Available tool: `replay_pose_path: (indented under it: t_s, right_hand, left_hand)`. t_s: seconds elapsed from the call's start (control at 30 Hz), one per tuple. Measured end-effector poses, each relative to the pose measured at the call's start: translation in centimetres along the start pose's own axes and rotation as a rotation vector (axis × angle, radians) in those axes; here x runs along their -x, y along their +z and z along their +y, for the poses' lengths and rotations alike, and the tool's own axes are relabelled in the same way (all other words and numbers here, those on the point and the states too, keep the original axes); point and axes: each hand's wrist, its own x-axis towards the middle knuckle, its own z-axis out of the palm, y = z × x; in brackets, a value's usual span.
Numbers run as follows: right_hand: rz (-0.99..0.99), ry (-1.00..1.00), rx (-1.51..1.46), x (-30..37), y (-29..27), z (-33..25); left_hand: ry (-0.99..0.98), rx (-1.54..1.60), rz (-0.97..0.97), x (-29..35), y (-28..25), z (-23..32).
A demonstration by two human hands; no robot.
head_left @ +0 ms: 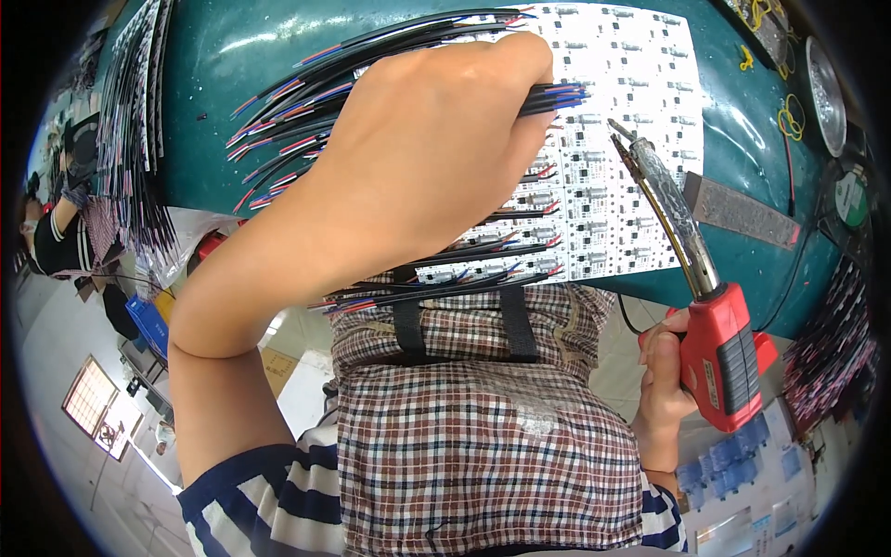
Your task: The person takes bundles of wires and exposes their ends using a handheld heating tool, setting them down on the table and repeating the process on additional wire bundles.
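My left hand (436, 153) reaches over a white sheet of circuit boards (640, 56) and is closed on a bundle of black cables (557, 97), whose blue and red wire ends stick out to the right past my fingers. More cables (371, 48) lie across the left part of the sheet, some with their ends at the rows of small components. My right hand (662, 371) is wrapped round the handle of a red soldering gun (716, 357). Its metal tip points up and left, just right of the held wire ends and apart from them.
A flat grey metal bar (742, 212) lies right of the sheet on the green table (232, 46). Beyond it are a metal bowl (824, 97), yellow wire loops (791, 118) and a spool (850, 199). Cable bundles hang at the left (135, 121) and right (835, 343). Another person (60, 232) is at far left.
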Motion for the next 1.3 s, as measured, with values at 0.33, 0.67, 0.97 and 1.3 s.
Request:
replay_pose_path:
  t_s: [0.33,0.67,0.97,1.3]
  right_hand:
    - [0.041,0.057,0.019,1.5,-1.0,-0.1]
    - [-0.048,0.117,0.155,2.2,-0.7,0.4]
    - [-0.09,0.096,0.129,1.3,-0.1,0.5]
    - [-0.091,0.077,0.132,1.0,-0.3,0.3]
  left_hand:
    - [-0.033,0.05,0.014,0.8,-1.0,1.7]
    - [-0.065,-0.031,0.035,1.8,1.9,1.2]
    - [-0.034,-0.026,0.074,2.3,2.7,1.0]
    - [0.027,-0.051,0.094,2.2,2.6,1.1]
